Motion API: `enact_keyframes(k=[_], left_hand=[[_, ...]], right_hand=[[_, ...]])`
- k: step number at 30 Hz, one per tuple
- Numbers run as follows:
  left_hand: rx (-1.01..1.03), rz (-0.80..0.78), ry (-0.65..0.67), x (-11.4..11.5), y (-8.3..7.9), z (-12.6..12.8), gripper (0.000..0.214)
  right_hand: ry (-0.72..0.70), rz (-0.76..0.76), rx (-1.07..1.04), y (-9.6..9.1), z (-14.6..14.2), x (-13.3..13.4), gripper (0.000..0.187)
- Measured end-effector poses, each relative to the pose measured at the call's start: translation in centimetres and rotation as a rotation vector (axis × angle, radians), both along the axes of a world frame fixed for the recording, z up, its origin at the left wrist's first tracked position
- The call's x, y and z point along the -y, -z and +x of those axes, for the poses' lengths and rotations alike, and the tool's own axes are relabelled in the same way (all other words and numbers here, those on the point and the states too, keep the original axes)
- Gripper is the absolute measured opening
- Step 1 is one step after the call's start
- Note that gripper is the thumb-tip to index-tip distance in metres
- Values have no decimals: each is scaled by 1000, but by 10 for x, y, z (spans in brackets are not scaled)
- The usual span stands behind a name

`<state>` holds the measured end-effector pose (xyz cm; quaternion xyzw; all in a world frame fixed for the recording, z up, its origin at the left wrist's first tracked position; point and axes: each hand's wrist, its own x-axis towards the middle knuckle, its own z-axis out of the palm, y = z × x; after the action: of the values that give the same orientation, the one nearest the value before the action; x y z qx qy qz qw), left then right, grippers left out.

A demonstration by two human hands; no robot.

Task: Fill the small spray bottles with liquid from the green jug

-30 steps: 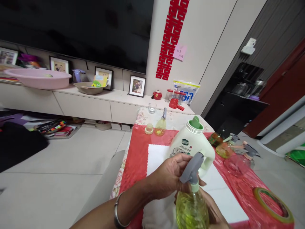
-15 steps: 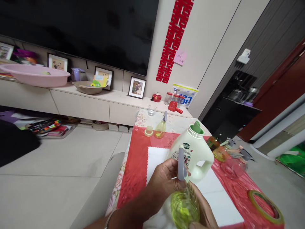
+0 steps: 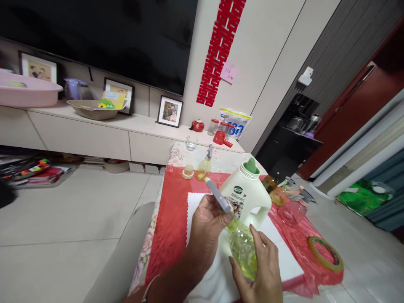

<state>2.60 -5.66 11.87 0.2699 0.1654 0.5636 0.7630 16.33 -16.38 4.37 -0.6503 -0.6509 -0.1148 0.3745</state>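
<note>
My right hand [image 3: 263, 269] is wrapped round a small clear bottle of yellow-green liquid [image 3: 242, 247], held tilted above the table. My left hand [image 3: 206, 221] grips the grey trigger spray head [image 3: 218, 197] at the bottle's neck. Just behind them stands a large white jug with a green pour spout [image 3: 248, 191], on a white cloth [image 3: 202, 202] spread over the red table cover [image 3: 172, 227].
A second small spray bottle [image 3: 204, 165] and a yellow cap [image 3: 188, 171] sit at the table's far end, with a glass [image 3: 191, 143]. Several more bottles [image 3: 284, 193] lie at the right. A tape roll [image 3: 325, 252] rests near the right corner. A low cabinet [image 3: 94, 134] runs along the wall.
The grey spray head has turned round on the bottle's neck under my left hand. The bottle now tilts more, and my view has shifted to the right.
</note>
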Motion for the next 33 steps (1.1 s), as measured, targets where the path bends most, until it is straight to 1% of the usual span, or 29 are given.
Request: enact_keyframes(k=[2,4,6,7,9,12,13,15,17,19,21,23,26,30,33], left_hand=[[31,32,-68,-10,-7,-6,41],[77,39,-100,-23,-12,-15,41],[154,9,-111,-36,-12,-23,39],[199,-23,-111,-43,-10,-26,37],[282,-105,-99,-56,0,-30,33],[356,-215,-55,-68,21,-26,32],[360,-237,-30,-70,29,-24,32],[352,-258,10,-72,42,-18,33],[345,-256,35,-72,51,-14,37],[342,-240,59,-71,57,-13,40],[337,-214,89,-70,61,-14,40],[333,-190,112,-69,63,-15,38],[331,-182,124,-68,65,-16,33],[319,-204,142,-69,68,-15,33],[316,-216,138,-71,69,-15,33]], right_hand=[[3,-18,-36,6,3,3,73],[5,-52,-113,10,9,8,74],[31,-80,-190,7,16,14,76],[57,-85,-222,3,19,17,77],[146,-90,-270,-13,25,22,79],[310,-105,-270,-48,37,22,85],[337,-103,-240,-61,43,18,88],[357,-61,-106,-88,57,8,91],[274,13,86,-113,72,-7,85],[189,37,275,-135,87,-23,77],[134,52,429,-153,97,-38,73],[105,43,542,-169,104,-51,71],[60,22,672,-186,109,-65,68],[-4,-29,841,-207,107,-75,61],[-4,-68,947,-222,101,-80,57]])
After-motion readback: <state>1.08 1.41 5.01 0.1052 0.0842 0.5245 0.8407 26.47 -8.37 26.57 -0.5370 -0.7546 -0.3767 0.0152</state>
